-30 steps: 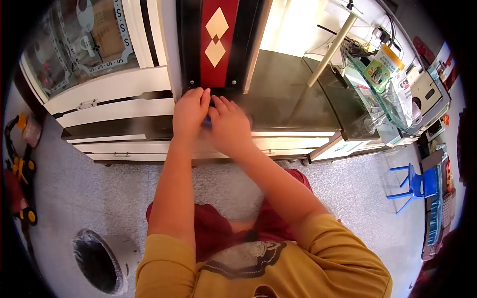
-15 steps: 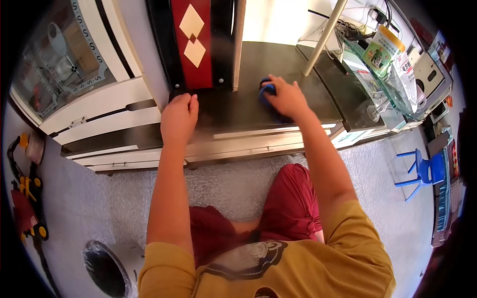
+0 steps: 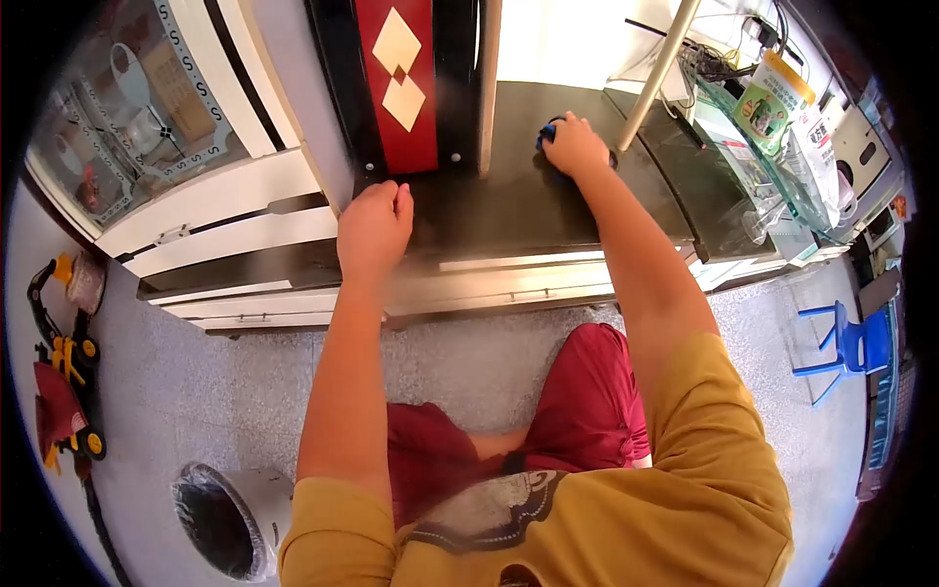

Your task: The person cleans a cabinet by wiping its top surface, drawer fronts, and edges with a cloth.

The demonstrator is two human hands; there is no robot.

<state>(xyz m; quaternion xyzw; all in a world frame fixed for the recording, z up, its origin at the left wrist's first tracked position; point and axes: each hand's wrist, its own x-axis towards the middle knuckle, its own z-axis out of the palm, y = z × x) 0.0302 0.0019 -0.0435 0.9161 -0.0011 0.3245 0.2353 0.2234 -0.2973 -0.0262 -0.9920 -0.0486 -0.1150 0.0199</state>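
Note:
My right hand (image 3: pixel 577 147) rests on the dark top of the low cabinet (image 3: pixel 518 210), its fingers around a blue object (image 3: pixel 546 134) that is mostly covered. Near the foot of the red and black panel (image 3: pixel 399 88) with cream diamonds, my left hand (image 3: pixel 376 225) is closed at the cabinet's edge. Whatever its fingers hold, if anything, is hidden.
A pale pole (image 3: pixel 660 73) stands right of my right hand. Beyond are a glass shelf with a yellow-lidded tub (image 3: pixel 773 103) and cables. A blue chair (image 3: pixel 849 342), a lined bin (image 3: pixel 230 519) and a toy digger (image 3: pixel 68 391) are on the floor.
My right hand has left my left hand's side and moved right across the cabinet top with the blue object. My left hand stays by the panel's foot. The view has shifted slightly.

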